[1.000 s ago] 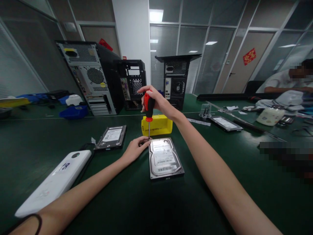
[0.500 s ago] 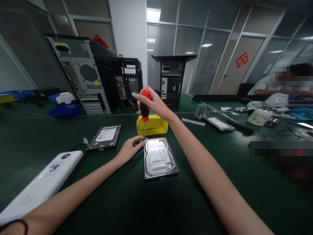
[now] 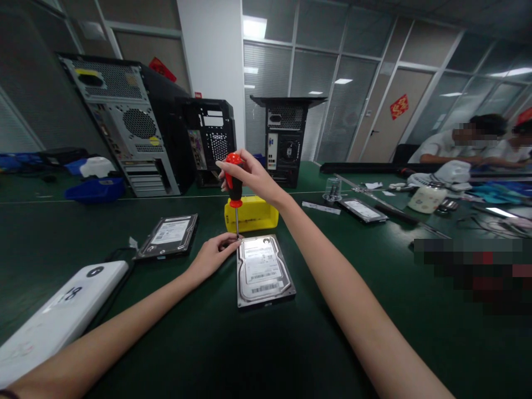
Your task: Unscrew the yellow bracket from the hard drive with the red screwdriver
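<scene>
A silver hard drive (image 3: 261, 269) lies label up on the green table. My right hand (image 3: 248, 174) is wrapped round the handle of a red and black screwdriver (image 3: 235, 191). The shaft points straight down, its tip at the drive's far left corner. At that same corner my left hand (image 3: 214, 254) has its fingers closed against the drive's edge, close to the tip. The fingertips and the screw head are partly hidden. Just behind the drive stands a yellow plastic bin (image 3: 253, 215).
Another hard drive (image 3: 170, 235) lies at the left, near a white device marked 18 (image 3: 68, 307). A third drive (image 3: 362, 210) and a clear cup (image 3: 332, 189) are at the right. Computer cases (image 3: 137, 127) stand behind. A person (image 3: 446, 147) sits far right.
The view has swung slightly right, so things appear shifted left. Both hands keep their places, the screwdriver still upright on the drive's corner.
</scene>
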The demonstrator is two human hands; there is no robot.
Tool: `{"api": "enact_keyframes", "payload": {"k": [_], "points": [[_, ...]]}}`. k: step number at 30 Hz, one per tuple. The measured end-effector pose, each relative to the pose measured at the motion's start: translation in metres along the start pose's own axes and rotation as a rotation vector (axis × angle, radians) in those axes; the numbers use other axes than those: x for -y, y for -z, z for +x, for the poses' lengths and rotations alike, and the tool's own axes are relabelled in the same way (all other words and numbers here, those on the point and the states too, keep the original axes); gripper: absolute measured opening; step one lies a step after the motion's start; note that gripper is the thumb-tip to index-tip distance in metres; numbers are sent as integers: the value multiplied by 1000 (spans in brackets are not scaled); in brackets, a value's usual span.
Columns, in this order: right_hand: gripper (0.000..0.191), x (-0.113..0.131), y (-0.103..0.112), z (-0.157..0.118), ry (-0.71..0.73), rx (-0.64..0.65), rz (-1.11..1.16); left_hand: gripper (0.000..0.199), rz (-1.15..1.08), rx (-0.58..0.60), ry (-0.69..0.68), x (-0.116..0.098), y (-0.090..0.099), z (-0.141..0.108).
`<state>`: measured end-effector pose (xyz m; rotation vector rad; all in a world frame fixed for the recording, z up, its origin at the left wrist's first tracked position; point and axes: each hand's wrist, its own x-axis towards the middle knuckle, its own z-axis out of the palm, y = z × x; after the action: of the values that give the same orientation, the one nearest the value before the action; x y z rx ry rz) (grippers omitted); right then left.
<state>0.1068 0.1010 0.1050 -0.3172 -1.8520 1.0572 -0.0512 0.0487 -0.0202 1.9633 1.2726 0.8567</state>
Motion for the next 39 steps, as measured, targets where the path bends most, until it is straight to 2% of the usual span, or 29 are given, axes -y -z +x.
{"api": "enact_keyframes", "payload": {"k": [7,12,19,26,34,39], "points": [[35,7,-4,-5,-20,1,-46,41,-30,0,-15,3,-1,0],[31,6,-7,-4,11,-83,-95,39,-30,1,-28,3,-1,-1],[24,4,1,-1,-179,-54,15,36,-84,32,-26,9,-1,1],[32,2,0,0,-71,-117,2,38,-106,29,-46,16,-2,3],[23,4,-1,-1,30,-71,-69,34,-96,36,-63,14,-1,2],[28,5,1,-1,-75,-11,-79,34,-101,50,-69,15,-2,3]]}}
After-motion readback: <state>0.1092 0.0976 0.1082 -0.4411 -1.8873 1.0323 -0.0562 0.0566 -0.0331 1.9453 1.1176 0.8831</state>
